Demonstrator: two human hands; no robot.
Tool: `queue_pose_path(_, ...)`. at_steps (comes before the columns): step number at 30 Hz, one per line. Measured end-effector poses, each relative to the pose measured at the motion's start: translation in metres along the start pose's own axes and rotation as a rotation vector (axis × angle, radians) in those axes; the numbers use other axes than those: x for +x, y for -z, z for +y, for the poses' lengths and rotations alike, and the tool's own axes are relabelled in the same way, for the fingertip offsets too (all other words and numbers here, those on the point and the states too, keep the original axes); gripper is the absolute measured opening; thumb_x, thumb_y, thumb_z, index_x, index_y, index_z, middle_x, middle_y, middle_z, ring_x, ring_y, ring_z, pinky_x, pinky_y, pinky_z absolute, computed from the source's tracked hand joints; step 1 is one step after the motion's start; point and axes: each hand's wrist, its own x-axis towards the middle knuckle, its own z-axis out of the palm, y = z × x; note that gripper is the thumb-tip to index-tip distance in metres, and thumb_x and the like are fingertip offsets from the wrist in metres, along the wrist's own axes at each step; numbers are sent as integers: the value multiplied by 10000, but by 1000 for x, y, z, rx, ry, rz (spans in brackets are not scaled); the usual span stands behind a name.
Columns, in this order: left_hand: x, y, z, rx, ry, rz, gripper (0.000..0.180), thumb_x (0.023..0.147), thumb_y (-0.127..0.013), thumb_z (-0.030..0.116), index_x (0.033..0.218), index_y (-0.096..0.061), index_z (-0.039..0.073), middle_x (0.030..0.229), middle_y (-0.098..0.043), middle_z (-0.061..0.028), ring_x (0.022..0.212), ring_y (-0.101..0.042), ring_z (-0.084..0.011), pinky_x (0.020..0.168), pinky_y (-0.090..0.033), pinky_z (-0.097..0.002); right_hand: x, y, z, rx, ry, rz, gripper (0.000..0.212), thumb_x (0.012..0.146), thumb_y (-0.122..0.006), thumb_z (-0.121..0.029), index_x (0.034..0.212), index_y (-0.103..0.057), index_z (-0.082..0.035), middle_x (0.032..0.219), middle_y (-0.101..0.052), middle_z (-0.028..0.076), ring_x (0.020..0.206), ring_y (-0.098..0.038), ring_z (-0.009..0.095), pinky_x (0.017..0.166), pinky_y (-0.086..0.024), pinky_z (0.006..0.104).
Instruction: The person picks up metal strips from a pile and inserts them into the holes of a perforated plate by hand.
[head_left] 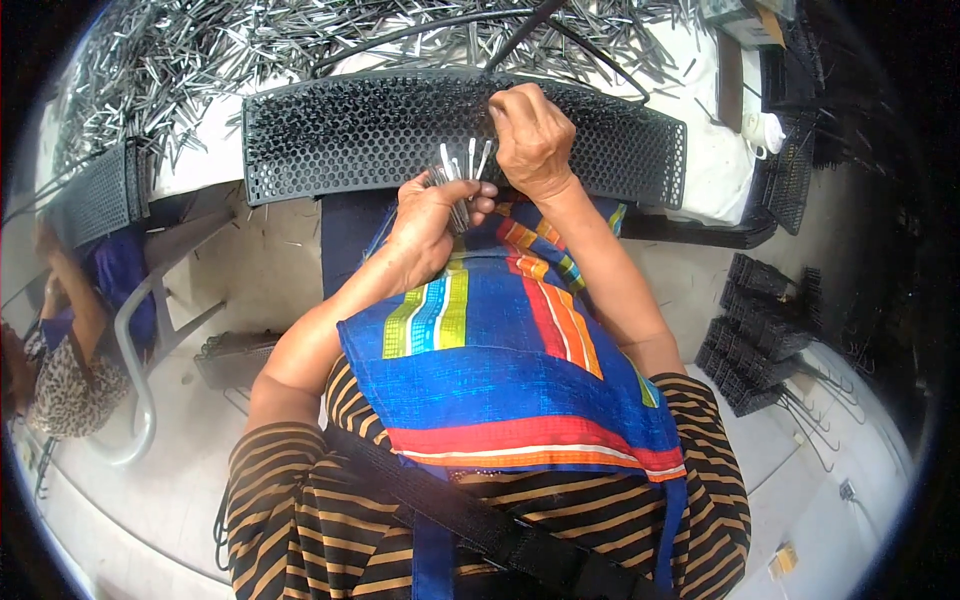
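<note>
The left hand clenches a bundle of thin silvery metal pins just below the black perforated plastic tray on the white counter. The right hand, fingers curled, rests on the tray, touching the pins' tips.

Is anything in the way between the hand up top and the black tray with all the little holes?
Nothing visible is. The right hand rests right on the black perforated tray, with metal pins under its fingers. The left hand holds a bundle of pins just below, beside the tray's near edge.
</note>
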Motion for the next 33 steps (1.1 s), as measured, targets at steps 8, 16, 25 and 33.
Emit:
queue_pose_path(8,0,-4,-1,-12,25,-4,124,814,-575,-48,936,-583,-25,812,-677,-152,635,-648,-187,528,-516,-266,-24,8,5,-7,-91,-66,84,733,-679,-15,809,-662,-48,767,-614,89,657,-630,253,582,-499,331)
queue_pose_path(16,1,-12,-1,4,62,-59,177,808,-586,-52,983,-589,-31,834,-681,-151,669,-673,-207,538,-534,-282,-37,25,-10,952,-900,-260,105,773,-714,-45,852,-681,15,669,-612,-4,525,-504,39,488,-372,177)
queue_pose_path(25,1,-19,-2,105,63,-37,175,825,-565,-41,997,-589,-21,827,-686,-148,675,-682,-206,532,-542,-290,-27,31,10,1084,-1018,-242,48,799,-688,-32,830,-668,-1,635,-595,-3,450,-446,28,403,-313,180)
queue_pose_path(33,8,-18,-2,198,18,-22,210,850,-543,-13,1059,-559,-7,890,-689,-153,701,-667,-194,574,-525,-296,-19,17,18,575,-580,130,62,791,-690,20,849,-678,4,708,-606,-16,541,-471,20,479,-353,174)
